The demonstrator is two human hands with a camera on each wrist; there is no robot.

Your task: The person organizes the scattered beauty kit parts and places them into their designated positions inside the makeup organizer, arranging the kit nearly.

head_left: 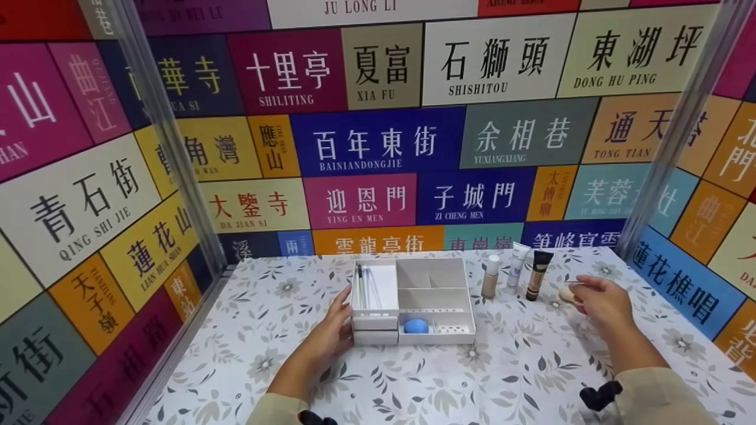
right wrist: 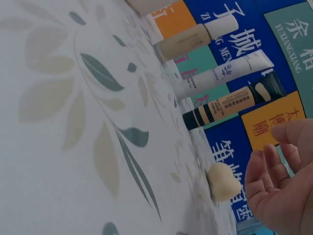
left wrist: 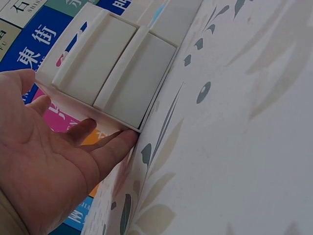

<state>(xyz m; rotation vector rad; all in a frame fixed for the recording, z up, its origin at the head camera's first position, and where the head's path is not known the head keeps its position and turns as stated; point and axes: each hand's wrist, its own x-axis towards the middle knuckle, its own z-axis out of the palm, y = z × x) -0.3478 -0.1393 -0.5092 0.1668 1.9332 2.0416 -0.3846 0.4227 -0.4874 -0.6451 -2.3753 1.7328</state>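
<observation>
Backdrop: street-name panel wall (head_left: 378, 139). Floral-print tablecloth (head_left: 413, 383) below. White desktop organizer (head_left: 434, 339) on cloth, drawers facing person. Left hand (head_left: 336, 324): fingers extended, fingertips touching organizer's left side, no grip. Right hand (head_left: 605, 302): fingers loosely bent, holding nothing, just beside beige makeup sponge (head_left: 566, 294) resting on cloth. Upright between organizer and sponge: black-and-tan tube (head_left: 536, 276), white tube (head_left: 517, 267), foundation bottle (head_left: 489, 282). Blue rounded sponge (head_left: 416, 326) in organizer's front compartment.

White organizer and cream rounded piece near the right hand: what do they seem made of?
White organizer: probably rigid plastic, smooth and dull, judging by its thin straight walls. Cream piece: perhaps foam, given its matte, rounded surface; texture unclear.
</observation>
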